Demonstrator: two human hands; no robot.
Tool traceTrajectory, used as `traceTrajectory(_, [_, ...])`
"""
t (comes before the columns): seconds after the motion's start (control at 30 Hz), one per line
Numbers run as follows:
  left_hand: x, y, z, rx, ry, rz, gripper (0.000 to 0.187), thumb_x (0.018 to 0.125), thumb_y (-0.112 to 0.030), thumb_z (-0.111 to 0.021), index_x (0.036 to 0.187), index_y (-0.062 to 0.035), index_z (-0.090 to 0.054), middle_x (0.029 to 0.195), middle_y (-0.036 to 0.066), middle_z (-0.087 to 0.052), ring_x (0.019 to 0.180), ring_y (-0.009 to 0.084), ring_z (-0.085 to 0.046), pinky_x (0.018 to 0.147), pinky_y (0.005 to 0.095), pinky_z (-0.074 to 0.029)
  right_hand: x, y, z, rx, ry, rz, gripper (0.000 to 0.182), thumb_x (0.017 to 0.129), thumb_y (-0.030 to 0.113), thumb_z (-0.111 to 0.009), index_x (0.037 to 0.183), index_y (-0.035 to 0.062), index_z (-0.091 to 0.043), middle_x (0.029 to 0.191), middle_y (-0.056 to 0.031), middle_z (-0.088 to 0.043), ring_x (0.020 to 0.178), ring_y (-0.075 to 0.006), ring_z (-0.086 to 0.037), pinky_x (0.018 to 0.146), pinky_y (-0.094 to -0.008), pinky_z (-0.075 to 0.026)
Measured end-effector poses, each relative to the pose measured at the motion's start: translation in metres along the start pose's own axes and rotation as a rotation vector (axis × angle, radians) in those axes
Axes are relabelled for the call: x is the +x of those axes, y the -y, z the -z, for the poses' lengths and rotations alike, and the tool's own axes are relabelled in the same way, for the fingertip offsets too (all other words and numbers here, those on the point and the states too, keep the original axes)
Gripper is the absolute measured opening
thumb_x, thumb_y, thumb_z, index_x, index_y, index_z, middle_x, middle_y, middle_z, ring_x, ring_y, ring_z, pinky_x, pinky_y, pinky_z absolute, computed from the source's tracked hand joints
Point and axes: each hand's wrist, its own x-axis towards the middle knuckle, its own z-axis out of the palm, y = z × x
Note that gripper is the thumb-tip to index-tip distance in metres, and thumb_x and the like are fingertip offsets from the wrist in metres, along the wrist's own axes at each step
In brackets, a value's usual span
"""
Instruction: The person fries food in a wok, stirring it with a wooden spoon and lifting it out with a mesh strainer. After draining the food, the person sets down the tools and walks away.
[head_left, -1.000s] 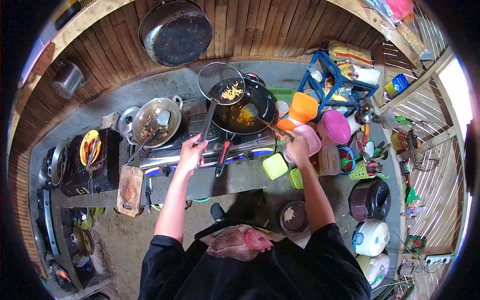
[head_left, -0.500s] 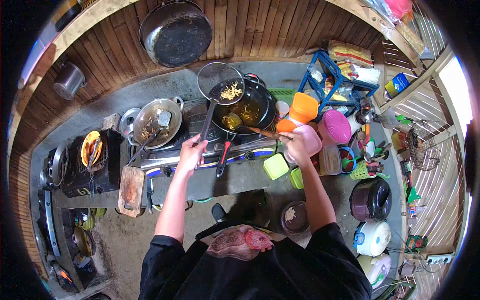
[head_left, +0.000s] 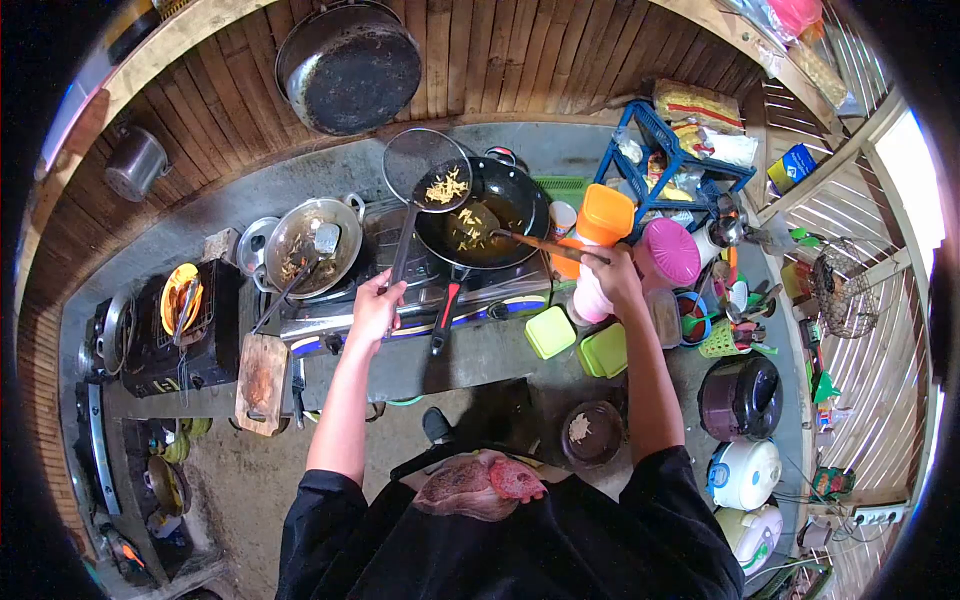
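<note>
Hands at the stove, head view: my left hand (head_left: 377, 305) is closed around the handle of a wire skimmer (head_left: 428, 171), holding fried strips over the back rim of the black wok (head_left: 520, 200). My right hand (head_left: 612, 275) grips a wooden-handled spatula (head_left: 478, 226), blade in the wok. Plastic containers (head_left: 607, 215) crowd the counter's right edge; a second pan (head_left: 312, 240) sits left of the wok.

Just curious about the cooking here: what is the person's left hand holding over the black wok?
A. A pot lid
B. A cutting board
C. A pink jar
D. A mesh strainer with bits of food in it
D. The left hand grips the long handle of a mesh strainer that carries yellowish food above the wok, while the right hand holds a spatula in the wok.
</note>
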Motion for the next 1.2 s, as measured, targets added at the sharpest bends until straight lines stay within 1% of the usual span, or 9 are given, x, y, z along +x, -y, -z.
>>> traceTrajectory(0.07, [0.001,0.003,0.000,0.012,-0.006,-0.001,0.035,0.086,-0.014,-0.056,0.120,-0.0048,-0.054,0.063,-0.001,-0.048,0.040,0.0064,-0.041,0.034,0.0219,-0.032,0.002,0.010,0.009,-0.062,-0.010,-0.179,0.027,0.079,0.022,-0.065,0.100,0.0044,-0.067,0.082,-0.0135,-0.068,0.071,-0.0199,-0.062,0.069,-0.0298,-0.047])
traceTrajectory(0.23, [-0.001,0.002,-0.005,-0.013,0.000,0.027,0.041,0.086,-0.013,-0.057,0.125,-0.0030,-0.049,0.064,0.000,-0.049,0.039,0.0069,-0.041,0.034,0.0222,-0.031,-0.001,0.035,0.001,0.084,-0.117,-0.052,0.031,0.080,0.023,-0.063,0.106,0.0062,-0.065,0.090,-0.0184,-0.066,0.079,-0.0275,-0.063,0.073,-0.0320,-0.047])
traceTrajectory(0.33, [-0.004,-0.002,-0.008,-0.027,0.036,0.040,0.042,0.086,-0.013,-0.057,0.125,-0.0028,-0.049,0.064,0.000,-0.049,0.038,0.0070,-0.041,0.033,0.0222,-0.031,-0.012,0.055,-0.013,-0.106,-0.190,0.064,0.032,0.081,0.018,-0.062,0.110,0.0058,-0.062,0.091,-0.0178,-0.063,0.082,-0.0320,-0.059,0.073,-0.0360,-0.046])
traceTrajectory(0.4, [-0.004,-0.003,-0.009,-0.040,0.064,0.040,0.041,0.086,-0.013,-0.057,0.125,-0.0032,-0.050,0.064,0.001,-0.050,0.038,0.0070,-0.041,0.033,0.0221,-0.031,-0.016,0.056,-0.022,-0.389,-0.239,0.371,0.033,0.079,0.013,-0.061,0.111,0.0062,-0.060,0.085,-0.0158,-0.058,0.080,-0.0340,-0.054,0.072,-0.0403,-0.044])
traceTrajectory(0.53, [-0.002,0.000,-0.008,-0.070,0.095,0.045,0.039,0.085,-0.013,-0.057,0.123,-0.0037,-0.051,0.064,0.001,-0.050,0.037,0.0069,-0.041,0.033,0.0217,-0.030,-0.022,0.057,-0.032,-0.504,-0.316,0.537,0.032,0.077,0.012,-0.062,0.109,0.0093,-0.062,0.082,-0.0112,-0.052,0.078,-0.0295,-0.050,0.070,-0.0395,-0.042])
traceTrajectory(0.77, [-0.005,-0.004,-0.006,-0.038,0.059,0.039,0.038,0.086,-0.013,-0.057,0.122,-0.0044,-0.052,0.064,0.000,-0.050,0.037,0.0067,-0.042,0.032,0.0214,-0.030,-0.027,0.050,-0.032,-0.561,-0.296,0.502,0.031,0.079,0.013,-0.061,0.110,0.0094,-0.061,0.082,-0.0104,-0.051,0.081,-0.0286,-0.050,0.071,-0.0385,-0.043])
traceTrajectory(0.97, [0.002,-0.001,-0.003,-0.048,0.068,0.023,0.040,0.086,-0.012,-0.056,0.125,-0.0044,-0.050,0.062,0.000,-0.049,0.037,0.0068,-0.043,0.033,0.0225,-0.033,-0.022,0.021,-0.040,-0.344,-0.466,0.391,0.030,0.082,0.014,-0.058,0.110,0.0050,-0.059,0.087,-0.0144,-0.058,0.081,-0.0322,-0.053,0.073,-0.0407,-0.043])
traceTrajectory(1.03, [0.003,-0.002,-0.004,-0.047,0.057,0.028,0.041,0.086,-0.012,-0.056,0.125,-0.0041,-0.050,0.062,0.000,-0.049,0.037,0.0069,-0.043,0.033,0.0225,-0.033,-0.022,0.015,-0.038,-0.388,-0.437,0.275,0.029,0.081,0.015,-0.057,0.108,0.0034,-0.059,0.086,-0.0155,-0.060,0.081,-0.0326,-0.055,0.072,-0.0406,-0.044])
traceTrajectory(1.2, [0.006,-0.002,-0.006,-0.054,0.031,0.024,0.041,0.086,-0.012,-0.056,0.125,-0.0035,-0.049,0.062,0.000,-0.049,0.038,0.0067,-0.043,0.033,0.0219,-0.033,-0.018,0.002,-0.041,-0.588,-0.406,0.275,0.032,0.080,0.016,-0.059,0.109,0.0032,-0.060,0.084,-0.0159,-0.062,0.080,-0.0312,-0.055,0.073,-0.0401,-0.044])
